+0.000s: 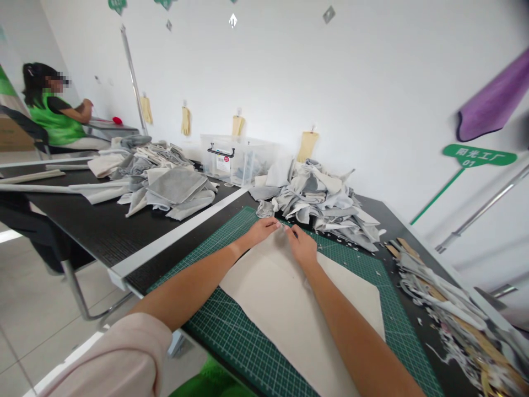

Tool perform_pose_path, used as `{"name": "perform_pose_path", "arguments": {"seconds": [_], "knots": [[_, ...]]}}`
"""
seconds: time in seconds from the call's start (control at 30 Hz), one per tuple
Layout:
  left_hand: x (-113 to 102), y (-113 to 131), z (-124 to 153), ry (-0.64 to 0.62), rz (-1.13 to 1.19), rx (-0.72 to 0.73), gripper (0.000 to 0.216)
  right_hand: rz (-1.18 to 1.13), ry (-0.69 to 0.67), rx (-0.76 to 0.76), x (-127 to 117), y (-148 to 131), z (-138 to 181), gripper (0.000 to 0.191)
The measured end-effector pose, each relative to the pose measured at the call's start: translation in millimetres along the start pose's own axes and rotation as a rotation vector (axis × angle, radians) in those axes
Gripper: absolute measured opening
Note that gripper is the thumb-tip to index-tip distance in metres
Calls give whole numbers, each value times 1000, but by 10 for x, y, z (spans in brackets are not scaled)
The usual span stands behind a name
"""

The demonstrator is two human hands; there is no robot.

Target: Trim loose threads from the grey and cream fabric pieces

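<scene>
A cream fabric sheet point(285, 298) lies flat on a green cutting mat point(243, 347), its far corner narrowing towards my hands. My left hand point(260, 231) and my right hand point(301, 248) meet at that corner, fingertips pinched together on the fabric's edge. A tiny pale item may sit between the fingers, but it is too small to tell. A heap of grey fabric offcuts point(318, 204) rises just beyond my right hand, with small scraps scattered over the mat.
The black table point(103, 231) carries a white straightedge point(177, 231), a grey fabric pile point(165, 184), a clear plastic box point(235, 160) and a mixed scrap heap point(450, 314) at right. A seated person point(55, 113) works at far left. A purple cloth point(491, 99) hangs at right.
</scene>
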State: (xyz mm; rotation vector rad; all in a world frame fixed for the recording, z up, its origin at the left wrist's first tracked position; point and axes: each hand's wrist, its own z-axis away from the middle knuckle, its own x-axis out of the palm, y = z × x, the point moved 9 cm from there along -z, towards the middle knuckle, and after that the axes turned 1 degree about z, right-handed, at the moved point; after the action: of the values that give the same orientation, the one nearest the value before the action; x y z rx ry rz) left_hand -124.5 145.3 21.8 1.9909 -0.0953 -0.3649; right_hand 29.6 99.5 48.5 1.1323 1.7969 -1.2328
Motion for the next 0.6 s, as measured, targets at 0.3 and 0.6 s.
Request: {"name": "perform_pose_path", "arguments": {"seconds": [0.3,0.6], "knots": [[31,-23,-4,-9,100,-6,41,-12,19,-35,-18,-37,11,56],[20,-98,-41,-2,-59,16,39,-5,12,-46,-20,-54,22,54]]}}
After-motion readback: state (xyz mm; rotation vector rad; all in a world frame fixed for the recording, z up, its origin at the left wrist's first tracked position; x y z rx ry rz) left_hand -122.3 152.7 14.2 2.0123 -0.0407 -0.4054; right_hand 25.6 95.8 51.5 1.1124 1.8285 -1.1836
